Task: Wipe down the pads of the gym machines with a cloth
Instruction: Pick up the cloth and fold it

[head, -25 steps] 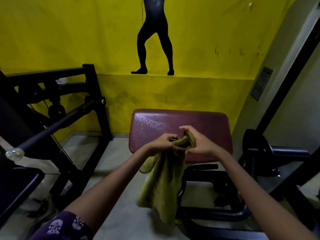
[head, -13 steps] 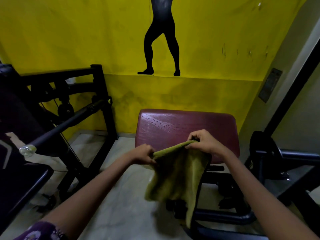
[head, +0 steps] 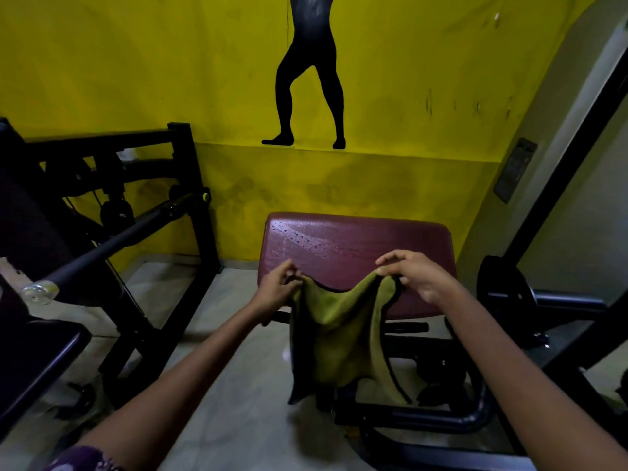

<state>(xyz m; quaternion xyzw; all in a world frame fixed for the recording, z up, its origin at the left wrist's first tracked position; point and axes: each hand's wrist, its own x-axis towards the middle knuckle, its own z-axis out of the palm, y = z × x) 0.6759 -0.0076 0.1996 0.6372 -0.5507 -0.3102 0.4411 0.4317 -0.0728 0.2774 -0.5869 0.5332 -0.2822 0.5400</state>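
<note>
An olive-green cloth (head: pixel 339 338) hangs spread in front of a maroon pad (head: pixel 356 246) of a gym machine. My left hand (head: pixel 277 288) pinches the cloth's upper left corner. My right hand (head: pixel 416 273) pinches the upper right corner, with its other fingers raised. The cloth's top edge sags between the two hands over the pad's near edge. Water droplets dot the pad's upper left area. The pad tilts up toward the yellow wall.
A black machine frame (head: pixel 190 198) with a long bar (head: pixel 112 246) and chrome end cap stands at left, with a dark seat (head: pixel 30 355) below. A black weight plate (head: pixel 503 294) and frame tubes are at right. Black base tubes (head: pixel 424 416) lie under the pad.
My hands have moved apart, pulling the bunched cloth open until it hangs spread between them in front of the pad.
</note>
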